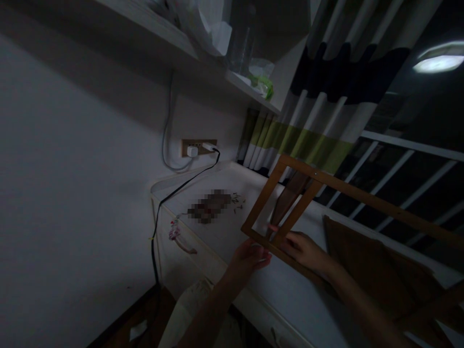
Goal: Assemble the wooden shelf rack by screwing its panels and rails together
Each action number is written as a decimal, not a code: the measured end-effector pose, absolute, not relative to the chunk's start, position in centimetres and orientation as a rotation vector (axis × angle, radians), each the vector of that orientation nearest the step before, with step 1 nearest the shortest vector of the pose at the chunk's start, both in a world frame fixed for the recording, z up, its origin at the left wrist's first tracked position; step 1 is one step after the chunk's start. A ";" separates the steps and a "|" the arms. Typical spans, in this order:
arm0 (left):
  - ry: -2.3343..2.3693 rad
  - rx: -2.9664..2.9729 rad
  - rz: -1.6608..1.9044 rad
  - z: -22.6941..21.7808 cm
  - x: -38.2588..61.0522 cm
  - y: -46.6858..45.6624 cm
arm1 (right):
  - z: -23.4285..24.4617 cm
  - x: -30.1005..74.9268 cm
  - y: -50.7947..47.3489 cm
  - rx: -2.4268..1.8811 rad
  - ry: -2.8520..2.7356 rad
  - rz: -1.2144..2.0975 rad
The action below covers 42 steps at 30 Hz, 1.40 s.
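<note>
While both hands are at its near left corner, the brown wooden ladder-like frame (300,210) stands tilted over the white tabletop (221,237) with its long rails running off to the right. At the frame's lower rail, just by that corner, the left hand (250,256) has its fingers curled and slightly apart, touching the wood from the near side; whether they pinch it I cannot tell. A little to the right along the same rail, the right hand (300,249) is bent around the foot of the frame's crossbar, one fingertip showing past its left edge, so that the bar sits between the fingers. Behind the frame's end opening a darker brown flat wooden strip (290,198) slants upward. Left of the frame, and apart from it, several small dark screw-like pieces (237,200) lie scattered beside a pixelated patch whose contents cannot be made out. Farther left and back from the frame, a tan wall socket panel (186,148) holds two white plugs, with a thin black cord (184,184) trailing down past the table's edge. Right of the frame's crossbar, brown flat boards (369,261) rest on the tabletop, and behind it hangs a white, green and navy striped curtain (311,130).
</note>
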State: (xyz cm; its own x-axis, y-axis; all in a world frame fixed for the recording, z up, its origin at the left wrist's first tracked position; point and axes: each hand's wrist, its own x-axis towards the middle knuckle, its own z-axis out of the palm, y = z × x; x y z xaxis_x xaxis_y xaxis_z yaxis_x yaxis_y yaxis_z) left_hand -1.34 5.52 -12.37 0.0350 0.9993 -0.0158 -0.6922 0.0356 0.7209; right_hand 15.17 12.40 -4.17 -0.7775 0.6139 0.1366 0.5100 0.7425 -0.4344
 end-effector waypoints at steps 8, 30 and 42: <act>0.640 0.660 1.466 -12.5 -1.4 5.4 | -2.7 14.0 13.4 -0.808 -2.947 0.124; 0.698 0.618 1.519 -12.5 -0.5 5.7 | -2.9 13.0 13.7 -0.782 -2.933 0.245; 0.749 0.625 1.514 -12.5 0.0 6.3 | -3.9 13.2 14.1 -0.765 -2.898 0.349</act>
